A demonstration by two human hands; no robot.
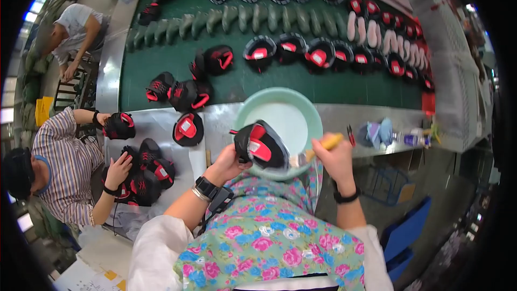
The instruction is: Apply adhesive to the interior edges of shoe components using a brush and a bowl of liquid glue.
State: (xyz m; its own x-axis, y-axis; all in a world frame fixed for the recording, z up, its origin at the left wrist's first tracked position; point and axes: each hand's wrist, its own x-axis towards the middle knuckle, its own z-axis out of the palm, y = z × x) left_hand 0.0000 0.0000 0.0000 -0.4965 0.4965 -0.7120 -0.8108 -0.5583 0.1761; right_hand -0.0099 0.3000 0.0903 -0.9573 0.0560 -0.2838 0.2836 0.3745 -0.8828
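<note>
My left hand (229, 165) grips a black shoe upper (247, 139) with a red lining, tilted so its opening and underside edge face me. A paintbrush (305, 157) with a yellow handle is held in my right hand (335, 159), its bristles at the upper's lower right edge. Both are over the near side of a pale green basin (243, 109) that holds white liquid (288, 121). The fingers of my left hand are partly hidden behind the upper.
Beyond the basin, a green conveyor belt (226, 89) carries rows of black-and-red uppers (259, 53), dark green shoe lasts (215, 20) and pale insoles (372, 33). At left, a co-worker in a striped shirt (67, 167) handles uppers. A blue chair (407, 227) stands at lower right.
</note>
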